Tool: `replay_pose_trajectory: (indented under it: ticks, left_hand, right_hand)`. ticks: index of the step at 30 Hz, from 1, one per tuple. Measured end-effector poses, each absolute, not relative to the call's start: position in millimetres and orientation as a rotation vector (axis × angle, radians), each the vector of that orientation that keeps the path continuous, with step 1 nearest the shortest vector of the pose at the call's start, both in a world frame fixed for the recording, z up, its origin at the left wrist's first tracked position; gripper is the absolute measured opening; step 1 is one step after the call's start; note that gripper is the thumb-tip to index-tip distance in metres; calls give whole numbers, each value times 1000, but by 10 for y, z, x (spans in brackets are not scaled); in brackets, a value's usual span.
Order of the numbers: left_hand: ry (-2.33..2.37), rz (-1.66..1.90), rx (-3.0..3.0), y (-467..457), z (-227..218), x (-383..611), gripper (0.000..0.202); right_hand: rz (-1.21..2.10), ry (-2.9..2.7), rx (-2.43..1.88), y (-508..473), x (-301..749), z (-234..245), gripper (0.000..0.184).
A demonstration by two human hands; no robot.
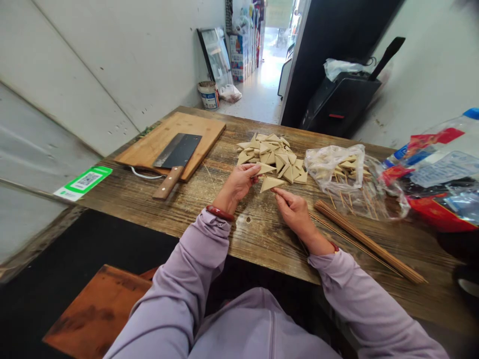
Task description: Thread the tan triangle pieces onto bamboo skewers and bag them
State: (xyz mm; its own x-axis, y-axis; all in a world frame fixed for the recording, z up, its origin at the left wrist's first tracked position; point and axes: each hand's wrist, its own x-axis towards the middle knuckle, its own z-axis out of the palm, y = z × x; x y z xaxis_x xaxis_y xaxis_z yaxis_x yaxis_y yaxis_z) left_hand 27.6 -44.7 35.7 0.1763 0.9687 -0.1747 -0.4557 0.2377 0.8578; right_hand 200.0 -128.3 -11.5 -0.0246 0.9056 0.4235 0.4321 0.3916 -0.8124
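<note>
My left hand is closed in a pinch on a tan triangular piece, which looks like sliced dried tofu. Beside it, my right hand is closed around a thin bamboo skewer, mostly hidden by the fingers. Another tan triangle sits at the tip of that hand, between both hands. Just beyond them lies a heap of the same triangles. To the right of my right hand is a bundle of bamboo skewers, with a few loose ones alongside.
A cleaver rests on a wooden cutting board at the left, its handle over the board's edge. Skewered triangles lie in a clear plastic bag at the right. Red and clear packaging stands at the far right of the wooden table.
</note>
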Motion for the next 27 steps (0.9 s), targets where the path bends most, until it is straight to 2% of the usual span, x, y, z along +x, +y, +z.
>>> replay_pose_trajectory:
  ticks: [17,27]
  left_hand:
    - [859,1223,891,-429,296,266,18]
    - [788,1154,675,-459,375,286,15]
  right_hand:
    - [609,-1627,-1222,-1303,1987,-122,36]
    - [552,-1647,-1186,-1272,2013,-131,33]
